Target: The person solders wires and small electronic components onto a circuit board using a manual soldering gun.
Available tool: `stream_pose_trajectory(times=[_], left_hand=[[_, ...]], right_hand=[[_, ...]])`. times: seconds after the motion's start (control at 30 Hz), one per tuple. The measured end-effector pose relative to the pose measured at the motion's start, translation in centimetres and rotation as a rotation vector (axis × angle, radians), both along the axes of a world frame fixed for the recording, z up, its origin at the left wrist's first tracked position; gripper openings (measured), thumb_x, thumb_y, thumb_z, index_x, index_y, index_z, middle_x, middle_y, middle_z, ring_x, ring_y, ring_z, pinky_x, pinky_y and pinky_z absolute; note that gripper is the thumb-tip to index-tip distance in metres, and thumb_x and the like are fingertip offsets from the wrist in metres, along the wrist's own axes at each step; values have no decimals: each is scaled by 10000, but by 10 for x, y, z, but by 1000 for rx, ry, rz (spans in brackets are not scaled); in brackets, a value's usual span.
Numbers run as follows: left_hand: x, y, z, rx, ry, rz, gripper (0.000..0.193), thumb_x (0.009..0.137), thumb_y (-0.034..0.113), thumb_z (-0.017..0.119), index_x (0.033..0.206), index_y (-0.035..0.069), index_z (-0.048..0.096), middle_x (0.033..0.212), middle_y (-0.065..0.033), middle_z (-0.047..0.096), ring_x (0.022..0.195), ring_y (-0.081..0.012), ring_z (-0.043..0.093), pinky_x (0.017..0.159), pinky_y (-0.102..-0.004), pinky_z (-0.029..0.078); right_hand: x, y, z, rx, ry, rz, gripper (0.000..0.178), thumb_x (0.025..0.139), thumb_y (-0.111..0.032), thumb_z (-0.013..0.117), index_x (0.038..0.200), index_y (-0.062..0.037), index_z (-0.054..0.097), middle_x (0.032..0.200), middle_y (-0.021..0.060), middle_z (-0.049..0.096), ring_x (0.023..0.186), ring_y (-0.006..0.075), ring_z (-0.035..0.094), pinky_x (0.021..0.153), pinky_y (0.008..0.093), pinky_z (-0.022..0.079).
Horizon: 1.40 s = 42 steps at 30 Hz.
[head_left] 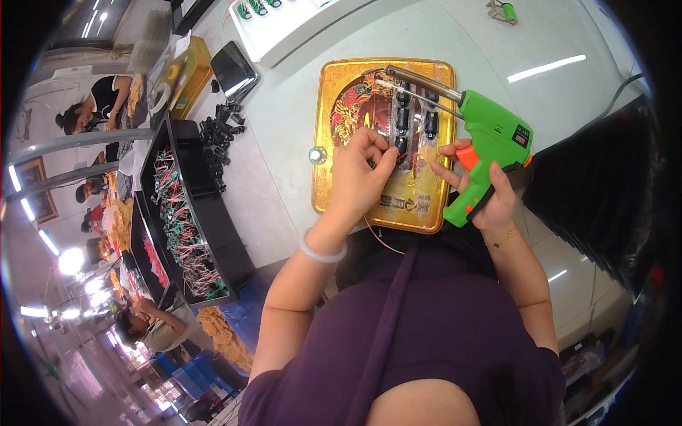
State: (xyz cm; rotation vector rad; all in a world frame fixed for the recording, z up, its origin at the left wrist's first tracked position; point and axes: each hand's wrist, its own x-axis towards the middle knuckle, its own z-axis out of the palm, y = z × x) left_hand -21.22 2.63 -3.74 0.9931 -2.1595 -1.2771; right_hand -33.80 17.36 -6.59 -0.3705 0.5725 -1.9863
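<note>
My right hand grips the handle of a green soldering gun with an orange trigger. Its metal barrel and thin feed tube point left across a gold patterned tin tray. In the middle of the tray, small black plastic housings sit in two columns. My left hand is bent over the tray at the lower end of the left column, thumb and fingers pinched together. What they pinch is mostly hidden by the fingers. Below this hand a thin pale wire hangs over the tray's front edge.
Left stands a black bin of green circuit boards with red and white wires. Loose black parts and a dark phone-like slab lie behind it. A white tray holds green pieces; a solder reel sits far right. Other people work at left.
</note>
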Motion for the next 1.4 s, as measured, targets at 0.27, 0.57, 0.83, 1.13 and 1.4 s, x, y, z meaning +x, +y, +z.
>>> stream_pose_trajectory(times=[0.27, 0.57, 0.83, 1.13, 1.4], left_hand=[[12, -10, 8, 6, -19, -238, 93, 734, 78, 636, 732, 38, 552, 640, -60, 565, 575, -169, 508, 551, -284, 375], [20, -14, 10, -655, -111, -413, 98, 646, 64, 661, 733, 83, 621, 763, -34, 578, 707, -237, 514, 659, -325, 398], [19, 10, 12, -477, -51, -63, 118, 613, 89, 663, 652, 76, 553, 865, -54, 516, 873, -253, 472, 763, -362, 342], [18, 8, 0, -270, -37, -51, 105, 607, 78, 639, 626, 73, 536, 885, -52, 527, 901, -243, 465, 819, -355, 325], [18, 8, -1, -269, -36, -54, 100, 604, 77, 637, 619, 76, 538, 877, -43, 532, 920, -235, 461, 833, -353, 316]], right_hand=[[2, 2, -3, -30, 43, -13, 452, 876, -319, 411, 1207, -15, 360, 1163, 141, 434, 1128, 262, 407, 971, 528, 315], [0, 13, 1, -68, 43, -69, 467, 845, -235, 467, 1233, -6, 346, 1130, 193, 458, 1103, 322, 435, 940, 543, 342], [-33, 71, 8, 131, 341, 57, 513, 796, -306, 533, 1135, 68, 440, 1014, 230, 500, 956, 281, 518, 774, 399, 486], [-28, 82, 2, 321, 414, 71, 448, 788, -336, 519, 1019, 46, 477, 825, 148, 518, 727, 209, 530, 615, 307, 463], [-27, 81, -2, 307, 422, 74, 430, 795, -326, 511, 1019, 40, 478, 815, 137, 519, 705, 207, 529, 597, 310, 458]])
